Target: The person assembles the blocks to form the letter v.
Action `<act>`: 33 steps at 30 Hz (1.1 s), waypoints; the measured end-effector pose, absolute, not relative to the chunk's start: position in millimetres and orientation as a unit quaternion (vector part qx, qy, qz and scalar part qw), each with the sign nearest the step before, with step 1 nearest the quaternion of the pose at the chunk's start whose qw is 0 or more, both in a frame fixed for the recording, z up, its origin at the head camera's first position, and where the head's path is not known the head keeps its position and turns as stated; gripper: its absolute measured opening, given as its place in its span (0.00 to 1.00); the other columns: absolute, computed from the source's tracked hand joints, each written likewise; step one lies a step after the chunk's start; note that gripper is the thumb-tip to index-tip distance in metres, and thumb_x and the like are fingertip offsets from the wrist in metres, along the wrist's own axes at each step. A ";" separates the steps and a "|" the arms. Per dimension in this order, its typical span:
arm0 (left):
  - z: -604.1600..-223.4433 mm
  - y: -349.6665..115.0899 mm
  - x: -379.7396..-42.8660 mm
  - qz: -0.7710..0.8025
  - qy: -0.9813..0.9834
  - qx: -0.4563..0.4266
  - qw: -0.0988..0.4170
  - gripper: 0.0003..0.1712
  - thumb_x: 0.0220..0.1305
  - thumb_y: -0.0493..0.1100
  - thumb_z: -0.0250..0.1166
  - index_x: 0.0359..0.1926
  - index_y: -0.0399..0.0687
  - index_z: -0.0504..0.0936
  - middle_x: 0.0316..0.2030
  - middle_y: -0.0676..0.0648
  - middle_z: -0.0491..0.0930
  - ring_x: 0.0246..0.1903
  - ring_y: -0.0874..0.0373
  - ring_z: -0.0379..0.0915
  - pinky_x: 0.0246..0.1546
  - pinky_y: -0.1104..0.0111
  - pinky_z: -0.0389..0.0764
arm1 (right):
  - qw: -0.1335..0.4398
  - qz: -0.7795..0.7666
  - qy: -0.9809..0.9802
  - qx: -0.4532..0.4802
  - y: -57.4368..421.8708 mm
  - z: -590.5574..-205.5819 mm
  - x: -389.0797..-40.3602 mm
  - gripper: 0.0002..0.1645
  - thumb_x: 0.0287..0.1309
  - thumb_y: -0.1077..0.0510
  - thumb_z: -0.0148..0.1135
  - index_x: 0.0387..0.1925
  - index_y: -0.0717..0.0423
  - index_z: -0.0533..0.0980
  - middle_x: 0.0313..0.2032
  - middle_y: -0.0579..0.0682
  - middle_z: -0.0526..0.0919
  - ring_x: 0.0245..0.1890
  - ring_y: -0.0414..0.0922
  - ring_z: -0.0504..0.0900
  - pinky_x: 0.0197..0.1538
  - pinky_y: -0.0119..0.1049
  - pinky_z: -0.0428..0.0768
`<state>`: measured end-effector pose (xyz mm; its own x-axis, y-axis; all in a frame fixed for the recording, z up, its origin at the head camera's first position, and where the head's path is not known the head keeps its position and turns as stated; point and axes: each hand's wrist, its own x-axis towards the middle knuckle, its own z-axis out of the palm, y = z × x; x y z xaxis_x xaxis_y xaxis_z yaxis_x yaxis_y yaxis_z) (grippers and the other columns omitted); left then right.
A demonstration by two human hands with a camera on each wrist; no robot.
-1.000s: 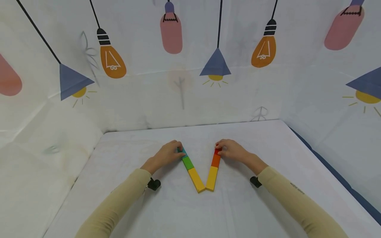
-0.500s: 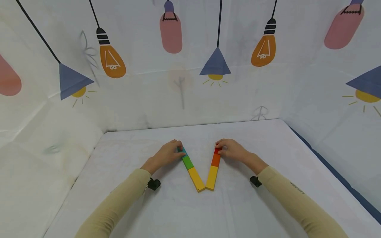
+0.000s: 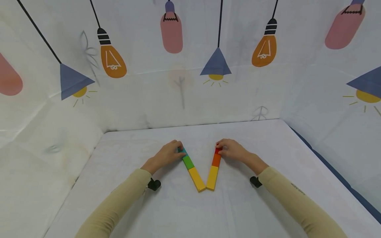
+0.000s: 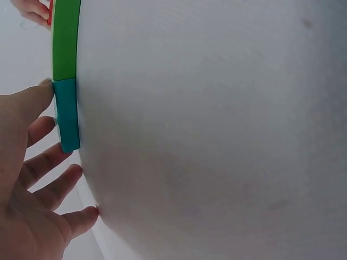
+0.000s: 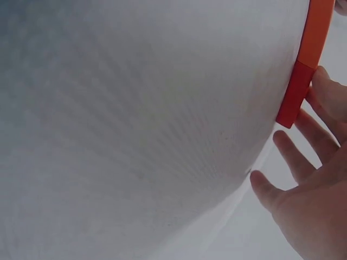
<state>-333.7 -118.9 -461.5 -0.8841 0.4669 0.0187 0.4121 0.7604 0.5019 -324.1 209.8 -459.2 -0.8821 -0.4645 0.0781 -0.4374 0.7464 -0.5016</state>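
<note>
In the head view, coloured blocks lie end to end in two slanting rows that form a V. The left row has a teal block (image 4: 67, 116), a green block (image 3: 188, 162) and a yellow block (image 3: 196, 179). An orange block (image 3: 216, 160) lies between a red block (image 5: 296, 92) and another yellow block (image 3: 212, 178) on the right. My left hand (image 3: 168, 152) pinches the teal block at the far end, thumb and fingers around it. The red block is pinched by my right hand (image 3: 233, 150). Fingers partly cover both blocks from above.
A white-covered table (image 3: 166, 211) lies beneath the blocks. Behind it rises a white cloth wall (image 3: 143, 96) printed with lamps and bulbs. Black wrist cameras (image 3: 154, 184) hang below both sleeves, close to the table surface.
</note>
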 end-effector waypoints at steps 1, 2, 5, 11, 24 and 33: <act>-461.2 -118.8 -333.3 0.255 0.936 0.235 0.054 0.15 0.66 0.54 0.66 0.46 0.52 0.78 0.46 0.52 0.77 0.42 0.59 0.71 0.48 0.64 0.77 | 0.026 -0.264 0.934 -0.240 210.1 -459.5 -324.0 0.16 0.62 0.62 0.63 0.51 0.63 0.82 0.57 0.59 0.81 0.61 0.59 0.76 0.67 0.57 0.71; -461.0 -118.7 -332.9 0.256 0.936 0.236 0.054 0.14 0.66 0.53 0.66 0.46 0.51 0.78 0.46 0.51 0.77 0.41 0.59 0.71 0.48 0.64 0.77 | 0.026 -0.264 0.934 -0.241 210.5 -460.1 -324.3 0.16 0.62 0.62 0.63 0.52 0.62 0.82 0.58 0.59 0.81 0.61 0.59 0.76 0.67 0.57 0.71; -460.6 -118.8 -332.7 0.257 0.935 0.238 0.054 0.14 0.67 0.53 0.66 0.46 0.51 0.78 0.46 0.51 0.77 0.41 0.59 0.71 0.47 0.64 0.77 | 0.025 -0.263 0.934 -0.241 211.4 -461.2 -325.4 0.17 0.63 0.63 0.63 0.52 0.62 0.81 0.58 0.58 0.81 0.62 0.58 0.76 0.68 0.56 0.71; -461.8 -119.1 -332.5 0.249 0.937 0.241 0.053 0.15 0.67 0.54 0.65 0.46 0.52 0.77 0.47 0.52 0.77 0.41 0.59 0.71 0.47 0.65 0.77 | 0.023 -0.268 0.931 -0.245 210.4 -462.3 -324.2 0.17 0.62 0.64 0.63 0.53 0.61 0.80 0.58 0.59 0.81 0.61 0.59 0.76 0.67 0.57 0.71; -462.7 -117.3 -330.8 0.256 0.933 0.245 0.054 0.15 0.67 0.54 0.65 0.46 0.53 0.76 0.48 0.52 0.76 0.43 0.59 0.71 0.48 0.64 0.77 | 0.065 -0.298 0.931 -0.202 211.1 -455.5 -318.8 0.23 0.65 0.60 0.61 0.61 0.60 0.74 0.61 0.59 0.78 0.60 0.56 0.74 0.68 0.57 0.70; -462.7 -118.3 -330.5 0.243 0.940 0.233 0.044 0.24 0.67 0.56 0.65 0.59 0.54 0.76 0.59 0.49 0.75 0.54 0.55 0.74 0.59 0.58 0.77 | 0.090 -0.346 0.920 -0.160 218.5 -454.7 -317.5 0.27 0.69 0.51 0.57 0.66 0.57 0.71 0.68 0.60 0.72 0.69 0.61 0.66 0.71 0.61 0.63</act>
<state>-330.5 -118.3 -462.7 -0.8873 0.4603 0.0300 0.4170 0.7727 0.4786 -317.5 218.5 -454.7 -0.9323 -0.3574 -0.0552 -0.2328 0.7098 -0.6648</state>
